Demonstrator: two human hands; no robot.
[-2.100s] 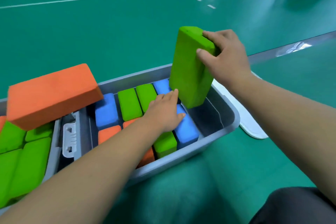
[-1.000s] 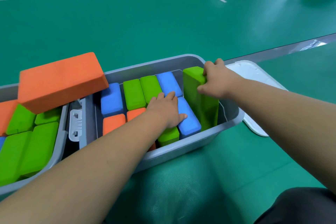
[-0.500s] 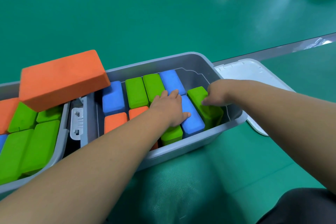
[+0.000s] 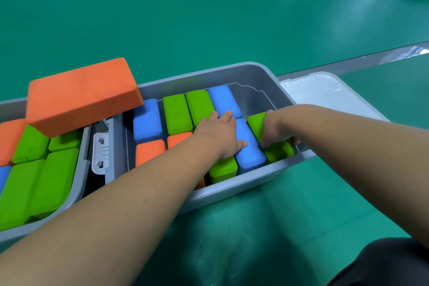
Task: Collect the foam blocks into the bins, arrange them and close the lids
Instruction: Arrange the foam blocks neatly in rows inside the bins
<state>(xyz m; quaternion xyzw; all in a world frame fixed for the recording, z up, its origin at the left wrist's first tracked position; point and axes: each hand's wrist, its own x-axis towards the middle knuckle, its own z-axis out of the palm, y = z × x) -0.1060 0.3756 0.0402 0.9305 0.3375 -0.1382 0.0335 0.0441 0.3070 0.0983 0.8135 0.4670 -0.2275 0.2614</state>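
Green block (image 4: 279, 153): lies at the right end of the grey bin (image 4: 243, 189), centre right of the frame, just beside a blue block (image 4: 249, 153).
Right grip: the right hand (image 4: 275, 132) curls round the green block, fingers wedged between it and the blue block.
Left grip: the left hand (image 4: 219, 137) lies flat on the packed blocks, fingers straight, holding nothing.
Lid (image 4: 325, 93): white, on the floor (image 4: 209, 30) against the bin's right end.
Second bin (image 4: 82, 169): lower left, with a large orange block (image 4: 81, 97) tilted on top.
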